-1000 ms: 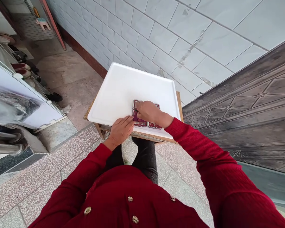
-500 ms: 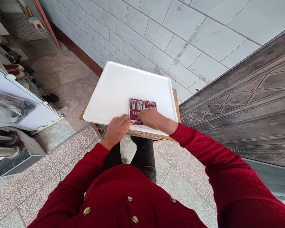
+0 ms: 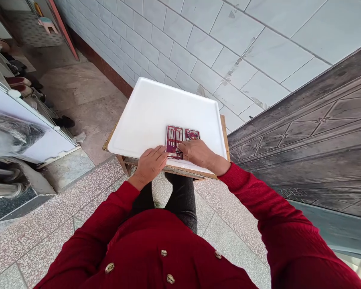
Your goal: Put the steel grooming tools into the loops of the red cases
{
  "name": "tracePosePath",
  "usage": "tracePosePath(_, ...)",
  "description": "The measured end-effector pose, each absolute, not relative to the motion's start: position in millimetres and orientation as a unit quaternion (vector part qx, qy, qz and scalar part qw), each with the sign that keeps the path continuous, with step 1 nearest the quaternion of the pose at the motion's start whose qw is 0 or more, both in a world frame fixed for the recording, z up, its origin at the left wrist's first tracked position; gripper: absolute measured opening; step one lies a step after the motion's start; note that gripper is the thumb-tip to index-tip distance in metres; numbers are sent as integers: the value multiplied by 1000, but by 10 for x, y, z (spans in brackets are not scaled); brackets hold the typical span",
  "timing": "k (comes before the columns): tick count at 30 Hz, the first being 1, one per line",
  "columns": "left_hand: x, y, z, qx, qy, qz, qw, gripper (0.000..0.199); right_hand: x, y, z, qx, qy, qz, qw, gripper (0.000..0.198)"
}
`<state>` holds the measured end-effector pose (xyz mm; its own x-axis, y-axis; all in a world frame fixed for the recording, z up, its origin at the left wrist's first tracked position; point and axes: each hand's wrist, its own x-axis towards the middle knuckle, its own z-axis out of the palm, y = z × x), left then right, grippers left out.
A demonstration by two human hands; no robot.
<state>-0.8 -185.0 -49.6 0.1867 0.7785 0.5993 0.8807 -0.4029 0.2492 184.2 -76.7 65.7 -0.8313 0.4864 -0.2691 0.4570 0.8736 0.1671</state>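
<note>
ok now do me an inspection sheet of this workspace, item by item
Surface: white tray with a raised rim, on a wooden table
Job's things: case lying open, metal tools inside
Clutter: nothing seen on the tray; shoes off to the left
Hands: left hand at the case's left edge; right hand over its right half, grip hidden
Cables: nothing seen
Surroundings: tiled wall ahead, patterned panel right, stool far left

Left of the tiled wall (image 3: pixel 174 34), 1 small stool (image 3: pixel 47 23) stands beyond some shoes (image 3: pixel 19 82).
</note>
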Motion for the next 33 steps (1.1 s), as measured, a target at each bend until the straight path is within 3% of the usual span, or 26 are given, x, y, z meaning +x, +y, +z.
tracePosePath(12,-10,-1843,-510,-761,-540,-344,102,28,1735,-725,526,228,971,-23,71,22)
tracePosePath(17,-26,-1839,-491,-762,-541,-337,111,30,1805,-814,208,261,958,-75,-87,26)
tracePosePath(24,-57,-1779,-477,-760,-520,-357,155,29,1727,-1064,-169,344,902,-40,-258,27)
tracePosePath(33,-101,-1727,-481,-762,-531,-344,141,32,1685,-1029,-190,347,894,-44,-280,20)
